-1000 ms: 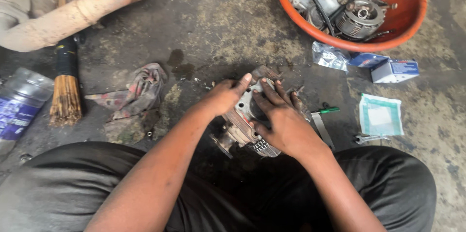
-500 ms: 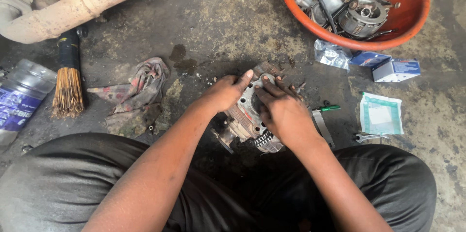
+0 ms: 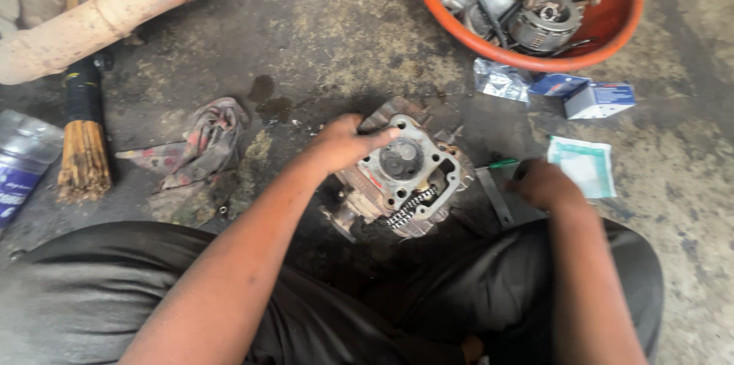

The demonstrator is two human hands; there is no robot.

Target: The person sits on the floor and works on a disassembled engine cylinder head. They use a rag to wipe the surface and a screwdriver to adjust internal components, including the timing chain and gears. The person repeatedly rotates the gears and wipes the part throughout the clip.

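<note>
An engine cylinder head [image 3: 401, 174] is sitting on the stained concrete floor [image 3: 321, 36], just in front of the person's crossed legs, with its round combustion chamber facing up and a short length of chain [image 3: 405, 208] showing along its near edge. The left hand [image 3: 344, 143] is resting on the head's far left corner, its grip curled over the rim with the fingers [image 3: 378, 134] pressing on the metal and steadying the part. The right hand [image 3: 544, 184] is lying well to the right of the head, on the floor beside a flat metal strip [image 3: 495, 195] and a green-handled tool [image 3: 505, 163]; its grip is loosely bent, and whether it is actually holding anything I cannot tell, since the fingers are turned away.

Just beyond the right hand, a white and green packet [image 3: 585, 165] is lying flat. Further back, a small blue and white box [image 3: 598, 99] and a clear plastic bag [image 3: 501, 79] are lying beside an orange basin [image 3: 612, 29] filled with engine parts. To the left of the cylinder head, a dirty rag [image 3: 202, 143] is lying crumpled, and beyond it a worn brush [image 3: 82, 143] is lying near a pale exhaust pipe [image 3: 92, 25]. A plastic bottle [image 3: 23, 162] is lying at the far left edge.
</note>
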